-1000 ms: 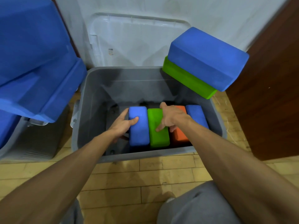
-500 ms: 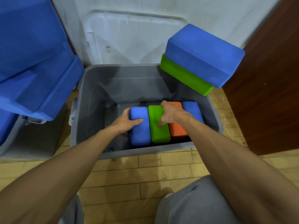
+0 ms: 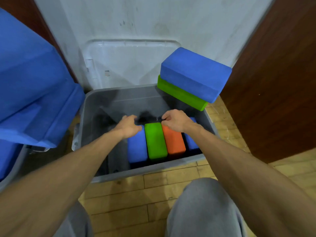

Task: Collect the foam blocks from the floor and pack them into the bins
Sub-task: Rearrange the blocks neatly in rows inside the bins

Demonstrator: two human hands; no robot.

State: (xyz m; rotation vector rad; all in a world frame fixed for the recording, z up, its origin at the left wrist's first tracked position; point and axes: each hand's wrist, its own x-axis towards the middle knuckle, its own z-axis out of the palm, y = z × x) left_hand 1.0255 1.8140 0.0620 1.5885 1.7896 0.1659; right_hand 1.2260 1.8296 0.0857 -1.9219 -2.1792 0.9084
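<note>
Inside grey plastic bin (image 3: 119,175) | left hand (image 3: 129,126) grips rounded blue foam block (image 3: 137,147) | right hand (image 3: 176,121) grips orange block (image 3: 174,142)

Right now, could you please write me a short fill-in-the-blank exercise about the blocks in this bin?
The gray bin holds ____ blocks standing side by side. Between the left blue block and the orange block stands a ____ one. On the bin's far right corner, the stacked green block carries a ____ block.
Missing words: four; green; blue.
</note>
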